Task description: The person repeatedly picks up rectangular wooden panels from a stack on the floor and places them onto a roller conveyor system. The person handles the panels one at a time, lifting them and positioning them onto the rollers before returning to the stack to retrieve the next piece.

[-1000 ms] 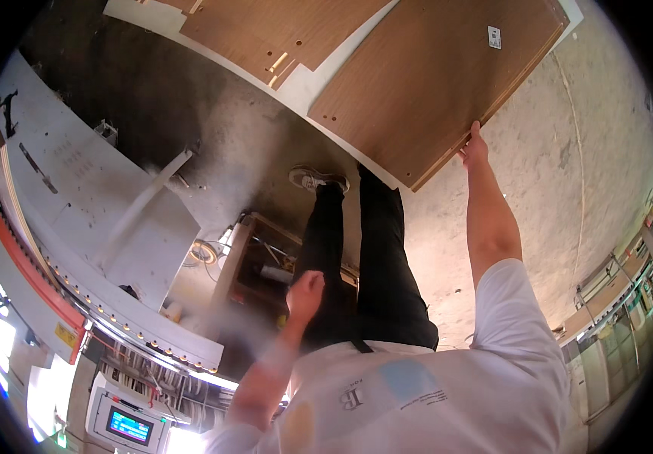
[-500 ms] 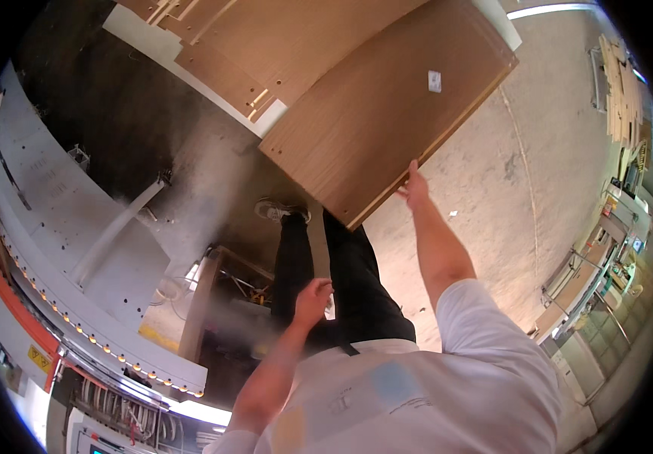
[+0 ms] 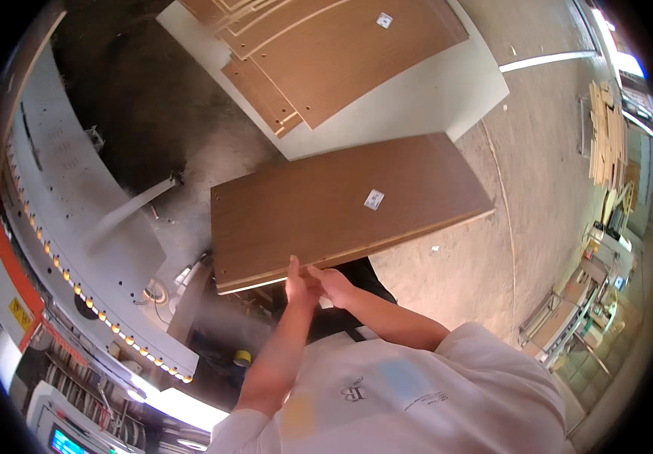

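A flat brown wood-look board (image 3: 303,212) with a small white label (image 3: 374,199) hangs in front of me, its pale edge toward my body. My left hand (image 3: 298,287) grips the near edge, thumb up on the board and the other fingers hidden below. Close beside it, my right hand (image 3: 331,284) is closed at the same edge, its fingertips partly out of sight under the board. Beyond lies a stack of similar brown panels (image 3: 356,68) on a white sheet (image 3: 425,87).
On the left stands a long grey machine (image 3: 107,227) with a row of small yellow rollers (image 3: 88,302) and an orange strip. A lit screen (image 3: 69,441) shows at lower left. Wood strips (image 3: 606,136) lie at the far right, near a cluttered bench (image 3: 568,295).
The board has come off the panel stack toward me and turned more level across the view. My left hand has risen to its near edge; my right hand has moved left along it.
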`<state>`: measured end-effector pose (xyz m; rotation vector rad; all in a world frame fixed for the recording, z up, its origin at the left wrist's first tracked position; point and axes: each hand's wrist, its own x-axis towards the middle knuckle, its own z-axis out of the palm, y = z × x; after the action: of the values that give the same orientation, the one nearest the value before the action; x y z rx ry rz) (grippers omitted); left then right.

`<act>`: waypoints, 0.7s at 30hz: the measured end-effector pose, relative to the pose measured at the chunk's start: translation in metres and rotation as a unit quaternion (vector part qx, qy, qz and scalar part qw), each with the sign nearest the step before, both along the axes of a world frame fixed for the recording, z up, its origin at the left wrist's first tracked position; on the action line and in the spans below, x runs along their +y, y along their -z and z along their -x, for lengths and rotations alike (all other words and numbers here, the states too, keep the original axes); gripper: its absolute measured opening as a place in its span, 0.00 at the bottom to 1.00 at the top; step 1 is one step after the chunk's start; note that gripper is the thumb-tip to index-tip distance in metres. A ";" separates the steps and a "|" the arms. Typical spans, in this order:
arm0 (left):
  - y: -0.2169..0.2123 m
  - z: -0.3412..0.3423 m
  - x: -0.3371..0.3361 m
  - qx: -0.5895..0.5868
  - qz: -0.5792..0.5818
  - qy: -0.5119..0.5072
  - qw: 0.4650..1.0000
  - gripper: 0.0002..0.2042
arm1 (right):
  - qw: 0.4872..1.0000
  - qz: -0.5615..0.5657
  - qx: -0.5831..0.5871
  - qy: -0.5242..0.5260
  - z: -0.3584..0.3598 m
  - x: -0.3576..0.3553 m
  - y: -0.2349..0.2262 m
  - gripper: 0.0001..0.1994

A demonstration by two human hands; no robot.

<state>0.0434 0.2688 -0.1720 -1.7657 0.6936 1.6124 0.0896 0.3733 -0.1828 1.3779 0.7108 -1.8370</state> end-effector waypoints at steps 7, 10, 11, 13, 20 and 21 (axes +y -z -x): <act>0.013 -0.003 -0.087 0.154 0.081 -0.041 0.984 0.21 | 0.730 -0.308 0.312 -0.524 0.061 0.198 -0.037 0.22; -0.006 0.002 -0.109 0.145 0.108 -0.024 0.983 0.18 | 0.622 -0.534 0.063 -0.569 0.086 0.296 -0.072 0.28; -0.004 -0.001 -0.117 0.142 0.118 -0.033 0.982 0.18 | 0.567 -0.563 -0.022 -0.602 0.090 0.319 -0.087 0.34; -0.013 0.004 -0.127 0.136 0.122 -0.016 0.983 0.18 | 0.610 -0.481 -0.142 -0.614 0.044 0.386 -0.041 0.36; -0.044 0.027 -0.125 0.161 0.153 0.010 0.975 0.11 | 0.634 -0.464 -0.183 -0.591 0.031 0.387 -0.032 0.38; -0.057 0.040 -0.119 0.153 0.174 0.013 0.973 0.09 | 0.627 -0.467 -0.177 -0.598 0.021 0.399 -0.024 0.39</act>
<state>0.0037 0.1496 -0.1146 -1.7459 1.2024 1.8542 0.0686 0.7720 -0.1587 1.1492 1.8823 -0.0180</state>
